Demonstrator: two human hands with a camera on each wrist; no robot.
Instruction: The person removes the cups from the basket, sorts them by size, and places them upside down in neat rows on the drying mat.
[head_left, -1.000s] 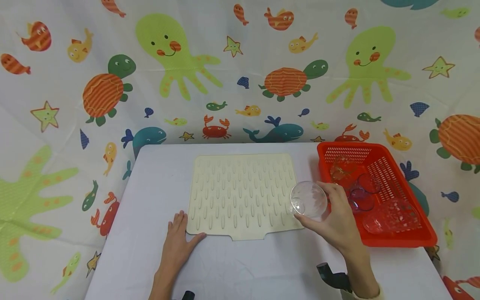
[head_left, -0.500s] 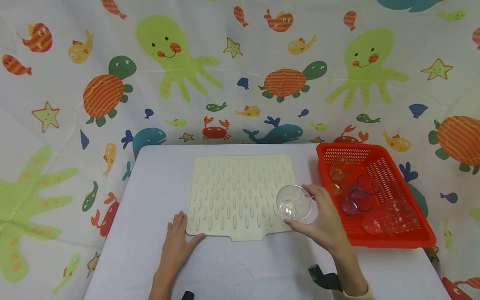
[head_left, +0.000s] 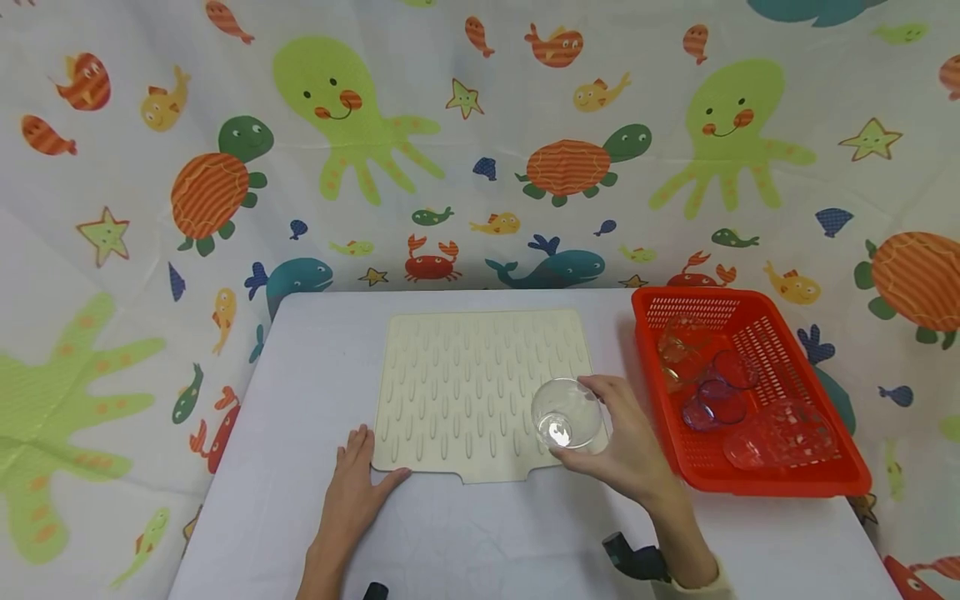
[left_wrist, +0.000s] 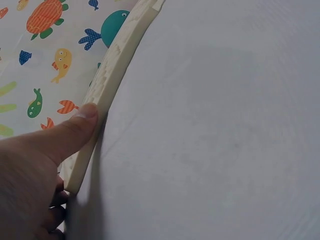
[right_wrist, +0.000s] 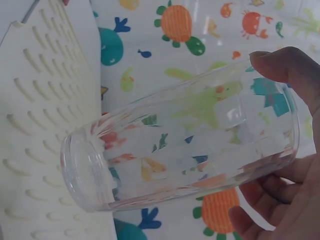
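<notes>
My right hand (head_left: pixel 626 446) holds a clear drinking glass (right_wrist: pixel 185 145) near its rim, thumb on one side and fingers on the other. The glass hangs over the right part of a cream ribbed drying mat (head_left: pixel 480 375), base toward the mat. Whether the base touches it, I cannot tell. At the mat's near left corner lies my left hand (head_left: pixel 352 487). Its fingers stretch along the left edge, and its thumb (left_wrist: pixel 82 125) rests on the near edge in the left wrist view.
A red plastic basket (head_left: pixel 765 483) stands on the right of the white-covered table (head_left: pixel 465 542). Inside are several glasses, among them an amber one (head_left: pixel 678 350), a purple one (head_left: pixel 716 404) and a clear one (head_left: pixel 783 433). A printed curtain (head_left: pixel 450 167) hangs behind.
My right hand has carried the glass leftward from beside the basket, farther over the mat. The left hand and the mat have stayed in place.
</notes>
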